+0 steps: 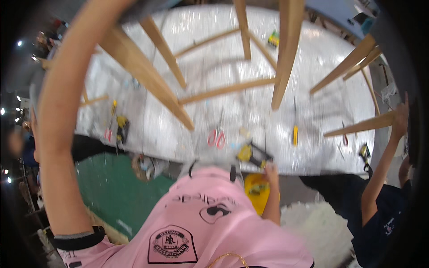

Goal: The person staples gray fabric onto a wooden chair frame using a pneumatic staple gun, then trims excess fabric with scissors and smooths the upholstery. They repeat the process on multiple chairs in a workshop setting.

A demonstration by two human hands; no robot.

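Note:
My left arm (60,116) is raised along the left side, and its hand lies beyond the top edge. Just beside it rises a wooden chair frame, with one thick leg (147,78) slanting toward the table and another leg (286,58) farther right. A crossbar (228,90) joins these legs. At the near table edge my right hand (271,171), somewhat blurred, has its fingers closed at the end of a yellow-and-black staple gun (246,153). Left of that tool lie scissors with red handles (216,138).
Plastic film covers the table (214,53). On it are a yellow-handled screwdriver (295,134), another staple gun (122,128) and a small yellow-green box (273,39). A yellow container (257,194) is below the edge. At right, a co-worker's hand (401,118) holds a wooden leg (362,124).

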